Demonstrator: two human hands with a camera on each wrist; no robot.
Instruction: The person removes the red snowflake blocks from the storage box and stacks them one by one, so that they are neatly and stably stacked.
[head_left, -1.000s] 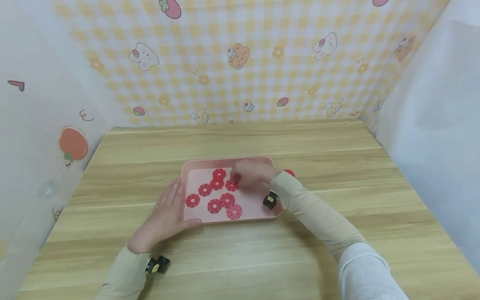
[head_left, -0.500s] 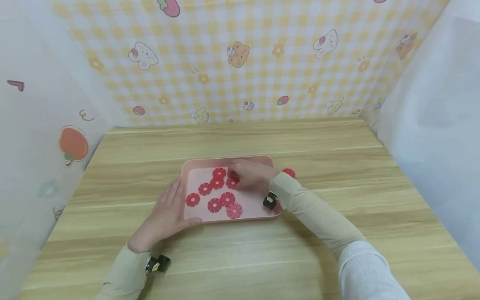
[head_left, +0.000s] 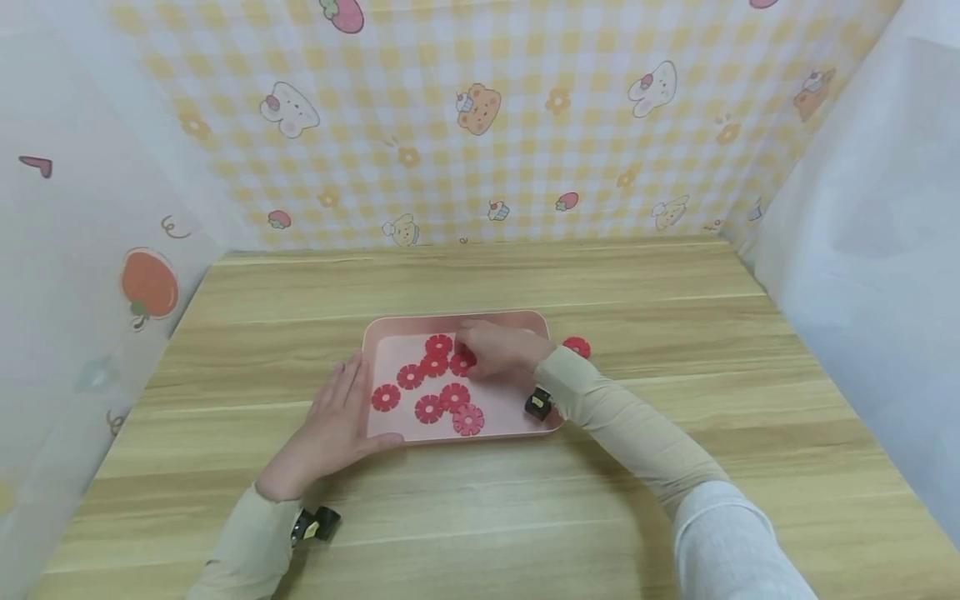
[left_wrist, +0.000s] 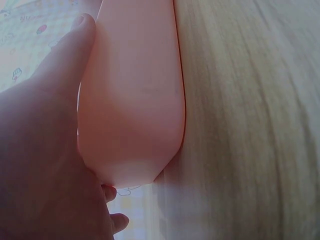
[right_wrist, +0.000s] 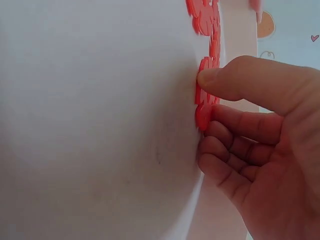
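Note:
A shallow pink tray [head_left: 465, 440] stands on the table, with several red notched plastic discs [head_left: 386, 397] lying flat inside, some overlapping. My left hand [head_left: 330, 425] rests at the tray's left side, fingers straight along the edge and thumb on the front rim. In the left wrist view the thumb [left_wrist: 75, 45] lies along the tray's wall [left_wrist: 135, 95]. My right hand [head_left: 498, 347] reaches into the tray with curled fingers. Its thumb and forefinger pinch a red notched disc [right_wrist: 202, 87] low over the tray floor, as the right wrist view shows.
One more red disc [head_left: 577, 347] lies on the wooden table [head_left: 480, 525] just right of the tray. A yellow checked backdrop [head_left: 420, 125] stands behind the table, with pale walls at the left and right.
My right hand has shifted slightly left and is lower over the same disc, which has moved a little with it. The left hand has stayed on the tray.

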